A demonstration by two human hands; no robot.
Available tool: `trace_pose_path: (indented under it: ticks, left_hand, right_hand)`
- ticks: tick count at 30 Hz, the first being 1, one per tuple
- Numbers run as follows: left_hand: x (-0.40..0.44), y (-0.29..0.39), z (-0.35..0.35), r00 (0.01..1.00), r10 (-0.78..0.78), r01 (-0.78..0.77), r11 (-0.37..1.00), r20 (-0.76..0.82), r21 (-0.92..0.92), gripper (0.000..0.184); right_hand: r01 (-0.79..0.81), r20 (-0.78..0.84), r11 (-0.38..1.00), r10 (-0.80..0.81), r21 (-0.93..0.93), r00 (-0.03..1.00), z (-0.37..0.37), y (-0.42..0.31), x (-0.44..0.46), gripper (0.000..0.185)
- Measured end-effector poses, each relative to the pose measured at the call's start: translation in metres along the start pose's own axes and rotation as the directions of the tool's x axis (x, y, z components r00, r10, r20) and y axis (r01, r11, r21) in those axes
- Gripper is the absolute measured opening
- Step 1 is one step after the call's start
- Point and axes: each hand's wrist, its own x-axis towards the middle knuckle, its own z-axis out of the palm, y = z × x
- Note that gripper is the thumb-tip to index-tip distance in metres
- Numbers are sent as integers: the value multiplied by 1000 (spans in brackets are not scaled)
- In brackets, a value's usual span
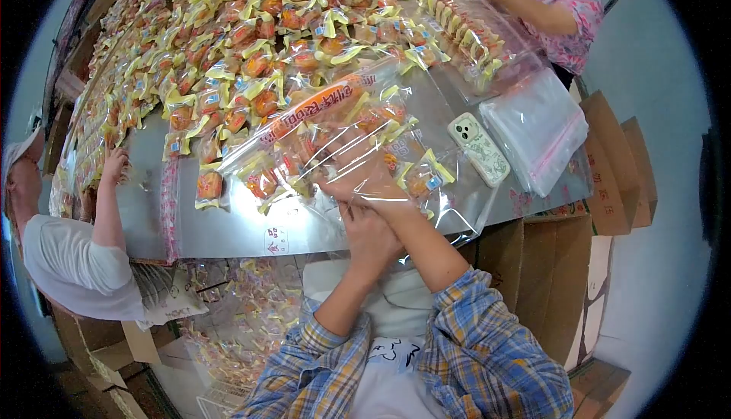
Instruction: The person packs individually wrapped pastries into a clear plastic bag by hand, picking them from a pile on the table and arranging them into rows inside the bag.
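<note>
A large clear plastic bag with an orange printed band lies across the metal table's front part. My right hand is inside the bag, seen through the film, near several small wrapped snacks; its fingertips are hard to make out. Just below it, my left hand is closed at the bag's near edge, beside my right wrist. A wrapped snack with yellow ends lies right of my right hand. Another wrapped snack rests at the bag's left end.
A big heap of wrapped snacks covers the far table. A phone and a stack of clear bags lie to the right. One co-worker is at the left, another at the upper right. Cardboard boxes stand below the right edge.
</note>
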Motion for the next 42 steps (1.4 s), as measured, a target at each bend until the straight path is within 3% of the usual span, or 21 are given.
trace_pose_path:
  ticks: [7,10,13,16,19,22,25,28,31,34,37,40,42]
  left_hand:
    - [3,0,-1,1000,17,-17,999,-2,43,84]
    - [3,-1,0,999,41,-39,997,-32,72,84]
    - [1,-1,3,999,1,-7,992,51,123,83]
    - [1,1,-1,999,-12,10,997,36,77,80]
    - [2,1,1,999,-29,28,995,12,93,76]
    - [0,3,1,995,-54,44,992,79,119,75]
    - [0,5,-4,995,-54,44,993,84,112,74]
    - [1,2,-2,995,-63,61,998,75,30,89]
    - [-2,-2,2,989,-84,89,996,119,-30,80]
    - [-1,2,-2,999,-7,10,995,-36,100,83]
    - [-1,1,-2,997,-33,22,988,66,156,87]
    - [0,-1,-4,995,-3,-4,998,95,66,89]
    - [-3,-5,4,997,5,-12,996,75,90,90]
  right_hand:
    - [9,19,1000,-9,8,1000,11,10,1,63]
    - [-252,170,920,209,301,963,8,6,2,64]
    - [-170,204,964,127,207,971,5,4,0,66]
    - [-58,105,991,45,119,993,5,3,-4,63]
    - [-81,204,995,67,59,977,9,1,1,72]
    - [3,151,1000,-6,19,988,5,-5,0,81]
    - [-68,152,993,53,96,987,-2,-17,1,82]
    - [-117,258,992,126,-49,958,-7,-22,6,93]
    - [-51,229,999,47,12,972,-6,-23,9,96]
    - [-50,204,998,44,25,978,5,-20,11,92]
    - [11,122,999,-6,-35,993,15,-14,9,90]
    - [10,89,975,-30,224,996,7,-4,4,90]
    - [2,93,984,-19,179,996,4,-7,0,85]
